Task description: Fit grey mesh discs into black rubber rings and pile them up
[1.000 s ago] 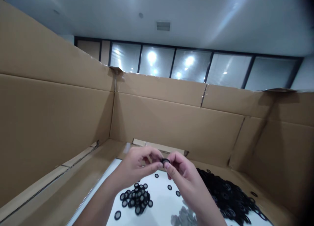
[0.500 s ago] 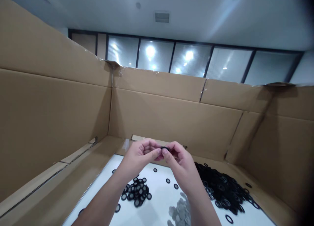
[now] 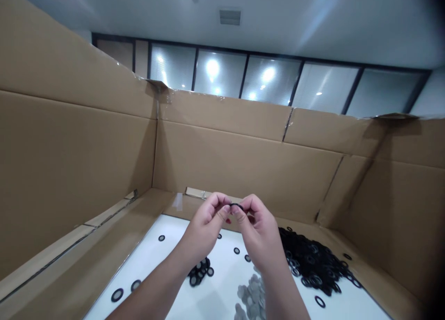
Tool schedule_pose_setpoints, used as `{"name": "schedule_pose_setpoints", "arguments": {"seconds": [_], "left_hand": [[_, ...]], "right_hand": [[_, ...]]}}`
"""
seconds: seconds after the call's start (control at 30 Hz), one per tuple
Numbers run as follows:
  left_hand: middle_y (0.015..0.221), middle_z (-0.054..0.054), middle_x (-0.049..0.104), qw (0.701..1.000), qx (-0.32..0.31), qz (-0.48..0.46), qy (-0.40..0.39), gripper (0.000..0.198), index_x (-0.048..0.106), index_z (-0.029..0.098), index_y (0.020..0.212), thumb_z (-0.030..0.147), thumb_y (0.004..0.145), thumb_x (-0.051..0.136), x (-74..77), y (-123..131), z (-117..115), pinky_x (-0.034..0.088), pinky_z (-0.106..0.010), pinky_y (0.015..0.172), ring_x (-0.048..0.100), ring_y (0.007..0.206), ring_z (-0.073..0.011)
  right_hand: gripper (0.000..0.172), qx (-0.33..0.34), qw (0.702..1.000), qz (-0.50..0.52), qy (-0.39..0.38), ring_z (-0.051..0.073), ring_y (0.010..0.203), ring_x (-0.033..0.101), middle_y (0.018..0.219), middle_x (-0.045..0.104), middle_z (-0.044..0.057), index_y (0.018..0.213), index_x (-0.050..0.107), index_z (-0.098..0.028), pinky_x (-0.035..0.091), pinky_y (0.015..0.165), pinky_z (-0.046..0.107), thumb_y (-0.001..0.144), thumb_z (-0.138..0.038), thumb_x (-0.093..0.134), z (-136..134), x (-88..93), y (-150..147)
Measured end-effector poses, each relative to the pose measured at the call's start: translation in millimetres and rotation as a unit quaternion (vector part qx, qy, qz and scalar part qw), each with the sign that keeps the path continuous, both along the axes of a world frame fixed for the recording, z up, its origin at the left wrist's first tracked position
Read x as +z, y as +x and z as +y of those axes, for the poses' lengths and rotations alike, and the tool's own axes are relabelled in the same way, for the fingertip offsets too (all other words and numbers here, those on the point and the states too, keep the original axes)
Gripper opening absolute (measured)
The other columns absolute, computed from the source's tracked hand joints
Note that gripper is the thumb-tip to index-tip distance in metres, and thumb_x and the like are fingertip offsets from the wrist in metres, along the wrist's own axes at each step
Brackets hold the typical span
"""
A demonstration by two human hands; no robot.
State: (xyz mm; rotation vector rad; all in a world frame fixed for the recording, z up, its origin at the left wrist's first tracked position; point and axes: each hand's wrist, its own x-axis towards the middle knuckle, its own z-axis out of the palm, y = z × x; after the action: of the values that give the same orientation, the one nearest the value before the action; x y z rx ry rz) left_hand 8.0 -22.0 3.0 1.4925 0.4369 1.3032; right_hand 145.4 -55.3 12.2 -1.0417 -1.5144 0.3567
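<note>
Between the fingertips of both hands is a small black ring [image 3: 236,205], held above the far edge of a white board [image 3: 215,301]. My left hand [image 3: 209,218] pinches its left side, and my right hand [image 3: 255,220] pinches its right side. Whether a disc sits inside the ring cannot be made out. Below my left hand lies a pile of black rings with grey centres [image 3: 200,271], partly hidden by the forearm. Grey discs [image 3: 252,297] are heaped beside my right forearm. A large heap of black rings [image 3: 313,260] lies to the right.
Tall cardboard walls [image 3: 222,158] enclose the board on the left, back and right. Single filled rings [image 3: 117,295] are scattered over the board. One loose black ring [image 3: 320,302] lies in front of the large heap. A cardboard strip [image 3: 195,192] lies behind my hands.
My left hand and forearm have shifted slightly right, covering more of the filled-ring pile and uncovering rings at the left. Both hands still hold the ring, which now appears flatter. The view has shifted slightly.
</note>
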Motion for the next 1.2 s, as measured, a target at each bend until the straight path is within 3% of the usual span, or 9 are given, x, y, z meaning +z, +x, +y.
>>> {"name": "schedule_pose_setpoints", "arguments": {"seconds": [0.1,0.27,0.4,0.5,0.63,0.8,0.9,1.07,1.2], "left_hand": [[0.094,-0.003,0.062,1.0,-0.009,-0.017,0.004,0.026,0.06,0.017,0.098,0.042,0.092,0.067,3.0,-6.1,1.7,0.052,-0.031,0.083,0.06,0.088,-0.0157],[0.094,-0.005,0.068,0.996,-0.085,-0.007,0.025,0.023,0.068,0.016,0.104,0.035,0.09,0.07,5.8,-14.3,9.4,0.053,-0.027,0.075,0.063,0.082,-0.0142],[0.082,-0.002,0.065,0.998,-0.061,-0.031,0.009,0.021,0.067,0.014,0.094,0.033,0.086,0.074,6.2,-12.8,13.0,0.055,-0.026,0.07,0.063,0.072,-0.0122],[0.083,0.0,0.061,1.0,-0.029,-0.009,-0.002,0.021,0.064,0.015,0.09,0.032,0.085,0.074,7.6,-14.1,12.6,0.057,-0.027,0.068,0.061,0.074,-0.0122],[0.087,-0.001,0.057,0.999,-0.017,0.036,0.003,0.018,0.062,0.014,0.088,0.031,0.086,0.07,7.3,-15.5,10.5,0.058,-0.026,0.067,0.059,0.078,-0.0125],[0.084,-0.001,0.06,1.0,-0.01,0.029,-0.007,0.015,0.059,0.016,0.09,0.031,0.091,0.061,5.4,-10.2,6.7,0.055,-0.023,0.062,0.062,0.078,-0.0133],[0.08,-0.001,0.06,1.0,-0.011,0.02,-0.013,0.017,0.06,0.016,0.089,0.032,0.09,0.063,6.6,-9.0,4.9,0.055,-0.022,0.059,0.062,0.074,-0.0132],[0.081,-0.002,0.063,0.998,-0.055,0.009,-0.014,0.024,0.065,0.014,0.097,0.037,0.089,0.069,6.7,-10.4,5.7,0.057,-0.024,0.061,0.063,0.075,-0.0139],[0.079,-0.002,0.063,0.996,-0.081,0.007,-0.027,0.022,0.066,0.013,0.088,0.036,0.089,0.07,5.2,-11.8,8.6,0.058,-0.025,0.064,0.063,0.074,-0.013]], "right_hand": [[0.032,0.027,0.999,0.039,-0.01,0.014,0.062,0.05,0.071,0.057,-0.001,0.077,0.051,-0.022,0.038,0.057,0.027,0.095,-0.046,0.062,-2.6,1.6,0.3],[0.036,0.113,0.986,0.111,-0.047,0.013,0.061,0.051,0.067,0.057,-0.002,0.075,0.05,-0.022,0.039,0.057,0.026,0.09,-0.049,0.069,0.2,0.2,-1.3],[0.038,0.126,0.983,0.123,-0.054,0.012,0.058,0.046,0.063,0.052,-0.004,0.074,0.052,-0.021,0.036,0.056,0.025,0.09,-0.05,0.069,4.6,-1.1,-0.7],[0.041,0.101,0.991,0.07,-0.047,0.012,0.058,0.043,0.066,0.051,-0.002,0.074,0.056,-0.02,0.034,0.055,0.026,0.095,-0.055,0.059,5.8,-0.9,2.2],[0.039,0.01,1.0,-0.025,-0.004,0.014,0.06,0.044,0.069,0.052,0.0,0.074,0.058,-0.02,0.032,0.054,0.027,0.099,-0.049,0.052,4.9,-0.6,2.8],[0.04,-0.055,0.985,-0.149,0.07,0.014,0.057,0.046,0.063,0.053,-0.001,0.069,0.05,-0.021,0.03,0.055,0.027,0.104,-0.037,0.042,7.4,-3.8,-0.8],[0.039,-0.033,0.985,-0.148,0.088,0.014,0.056,0.047,0.063,0.055,-0.001,0.07,0.049,-0.022,0.032,0.056,0.027,0.105,-0.034,0.039,11.7,-7.2,-1.8],[0.038,-0.07,0.983,-0.106,0.132,0.013,0.055,0.047,0.06,0.051,-0.002,0.068,0.046,-0.022,0.033,0.055,0.026,0.104,-0.031,0.041,16.5,-12.0,-4.4],[0.037,-0.076,0.979,-0.1,0.158,0.013,0.054,0.045,0.06,0.049,-0.002,0.067,0.045,-0.022,0.034,0.055,0.026,0.103,-0.028,0.041,18.3,-15.6,-6.3]]}}
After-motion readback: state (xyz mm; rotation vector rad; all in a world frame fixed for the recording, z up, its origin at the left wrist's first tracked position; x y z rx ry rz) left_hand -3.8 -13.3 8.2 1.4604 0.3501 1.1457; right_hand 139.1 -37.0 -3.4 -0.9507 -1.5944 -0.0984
